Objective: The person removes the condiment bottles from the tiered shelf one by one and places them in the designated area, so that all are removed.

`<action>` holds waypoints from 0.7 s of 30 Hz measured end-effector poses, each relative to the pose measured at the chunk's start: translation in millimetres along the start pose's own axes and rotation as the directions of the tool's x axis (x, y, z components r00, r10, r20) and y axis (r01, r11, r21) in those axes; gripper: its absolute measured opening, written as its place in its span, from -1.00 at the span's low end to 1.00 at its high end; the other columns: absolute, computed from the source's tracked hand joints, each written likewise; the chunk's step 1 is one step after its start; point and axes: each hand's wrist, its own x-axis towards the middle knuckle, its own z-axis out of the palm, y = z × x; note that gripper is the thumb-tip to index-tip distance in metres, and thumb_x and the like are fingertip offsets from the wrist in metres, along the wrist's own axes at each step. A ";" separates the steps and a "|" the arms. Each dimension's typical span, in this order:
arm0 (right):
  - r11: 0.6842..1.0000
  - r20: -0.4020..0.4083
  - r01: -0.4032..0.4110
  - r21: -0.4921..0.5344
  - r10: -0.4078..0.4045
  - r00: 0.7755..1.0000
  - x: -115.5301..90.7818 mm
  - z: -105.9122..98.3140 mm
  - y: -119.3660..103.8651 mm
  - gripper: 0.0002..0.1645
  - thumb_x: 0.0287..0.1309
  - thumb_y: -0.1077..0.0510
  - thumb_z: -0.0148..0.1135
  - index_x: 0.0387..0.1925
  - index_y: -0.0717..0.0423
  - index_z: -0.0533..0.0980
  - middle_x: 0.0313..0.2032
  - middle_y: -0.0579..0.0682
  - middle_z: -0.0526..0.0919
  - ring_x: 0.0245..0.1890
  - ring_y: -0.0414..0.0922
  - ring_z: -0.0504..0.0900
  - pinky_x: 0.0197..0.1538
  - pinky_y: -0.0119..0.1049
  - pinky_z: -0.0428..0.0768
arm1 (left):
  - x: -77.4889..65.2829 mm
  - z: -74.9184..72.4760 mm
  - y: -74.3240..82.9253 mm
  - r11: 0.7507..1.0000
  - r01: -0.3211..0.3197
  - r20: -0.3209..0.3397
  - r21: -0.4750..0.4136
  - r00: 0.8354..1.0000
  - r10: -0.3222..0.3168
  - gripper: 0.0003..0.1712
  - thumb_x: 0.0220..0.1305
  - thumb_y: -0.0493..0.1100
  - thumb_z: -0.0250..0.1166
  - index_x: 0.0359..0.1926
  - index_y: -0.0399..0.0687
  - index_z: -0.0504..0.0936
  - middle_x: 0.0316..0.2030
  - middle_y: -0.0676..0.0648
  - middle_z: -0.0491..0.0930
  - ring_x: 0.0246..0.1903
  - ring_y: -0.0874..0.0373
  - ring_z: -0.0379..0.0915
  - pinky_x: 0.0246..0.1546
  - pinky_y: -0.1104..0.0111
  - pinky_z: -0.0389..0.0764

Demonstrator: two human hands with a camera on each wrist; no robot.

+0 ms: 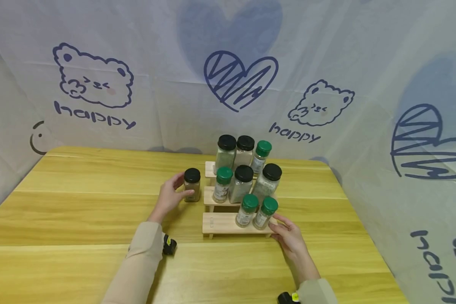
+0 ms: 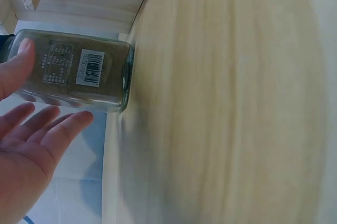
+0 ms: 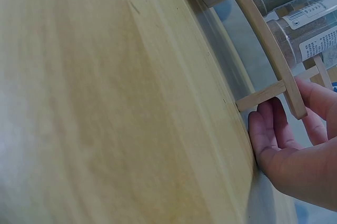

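Wood-grained desk (image 1: 80, 202) fills the lower part of our view, backed by a pale cloth (image 1: 163, 50) printed with hearts and bears. On it we see a three-tier rack (image 1: 220, 223) carrying eight jars, and just to its left a single black-lidded jar (image 1: 192, 192) standing upright. The left hand (image 1: 170, 197) straddles that jar, its fingers spread wide rather than wrapped round, the thumb (image 2: 18, 68) across the glass; whether they press on it we cannot tell. The right hand (image 1: 291, 240) holds the near right end of the rack, some fingers bent under the lowest board beside its leg (image 3: 260, 96). From here we judge a slip the likeliest trouble: smooth glass in so loose a spread could slide or tip if we lifted before closing the fingers. A careless push rightward might knock the jar into the rack, since the gap is narrow. A tug by the right hand could tilt the rack, and the two small green-lidded jars (image 1: 245, 217) in front, close to that grip, would probably go first. The taller jars (image 1: 266, 183) behind stand crowded, so one toppling might take its neighbours along.
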 end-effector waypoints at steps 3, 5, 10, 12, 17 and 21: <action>1.000 -0.004 -0.010 0.000 0.010 1.000 0.5 -0.5 -0.2 -0.68 0.05 0.50 0.05 -0.21 0.12 0.50 -0.56 -0.04 0.57 -0.58 -0.21 0.52 -0.42 -0.39 0.53 | -2.2 -0.3 -0.2 1.000 0.002 -0.017 0.015 1.000 -0.002 -0.26 0.04 -0.32 0.31 0.20 -0.45 0.18 0.16 -0.39 0.21 0.14 -0.21 0.16 0.13 0.14 0.27; 1.000 -0.003 -0.016 0.002 0.016 1.000 0.8 -0.9 -0.3 -0.68 0.05 0.50 0.05 -0.21 0.11 0.50 -0.56 -0.05 0.57 -0.58 -0.21 0.52 -0.42 -0.39 0.53 | -4.1 -0.6 -0.5 1.000 -0.001 -0.032 0.023 0.999 0.001 -0.29 0.05 -0.32 0.31 0.19 -0.45 0.21 0.15 -0.39 0.23 0.13 -0.21 0.18 0.12 0.13 0.27; 1.000 0.002 -0.014 0.008 0.014 1.000 0.5 -1.3 -0.4 -0.67 0.05 0.50 0.05 -0.23 0.10 0.50 -0.57 -0.05 0.56 -0.56 -0.21 0.51 -0.42 -0.38 0.53 | -10.8 -0.6 -0.5 0.999 0.000 -0.086 0.033 0.996 0.003 -0.40 0.07 -0.32 0.29 0.13 -0.45 0.30 0.09 -0.38 0.32 0.08 -0.20 0.25 0.07 0.11 0.34; 1.000 0.004 -0.015 0.011 0.015 1.000 0.3 -1.3 -0.6 -0.67 0.05 0.50 0.06 -0.23 0.10 0.51 -0.57 -0.05 0.56 -0.56 -0.21 0.51 -0.42 -0.38 0.53 | -14.3 -0.5 0.4 1.000 0.004 -0.120 0.020 0.993 -0.002 -0.45 0.07 -0.34 0.28 0.09 -0.46 0.34 0.05 -0.39 0.36 0.04 -0.19 0.28 0.02 0.11 0.39; 1.000 0.012 -0.015 0.018 0.014 1.000 0.3 -1.2 -1.2 -0.67 0.04 0.50 0.07 -0.24 0.09 0.51 -0.57 -0.04 0.57 -0.56 -0.21 0.52 -0.42 -0.38 0.53 | -24.2 -0.6 5.6 1.000 0.018 -0.197 0.010 0.980 -0.015 -0.61 0.08 -0.37 0.26 -0.06 -0.47 0.45 -0.09 -0.38 0.46 -0.07 -0.17 0.39 -0.08 0.13 0.48; 0.999 0.014 -0.019 0.027 0.019 1.000 -0.1 -1.1 -1.6 -0.66 0.04 0.50 0.06 -0.29 0.04 0.52 -0.57 -0.04 0.57 -0.57 -0.20 0.52 -0.42 -0.38 0.53 | -30.4 -1.0 8.8 0.999 0.035 -0.234 0.027 0.972 -0.028 -0.69 0.09 -0.35 0.26 -0.12 -0.43 0.50 -0.16 -0.33 0.52 -0.14 -0.11 0.45 -0.12 0.17 0.50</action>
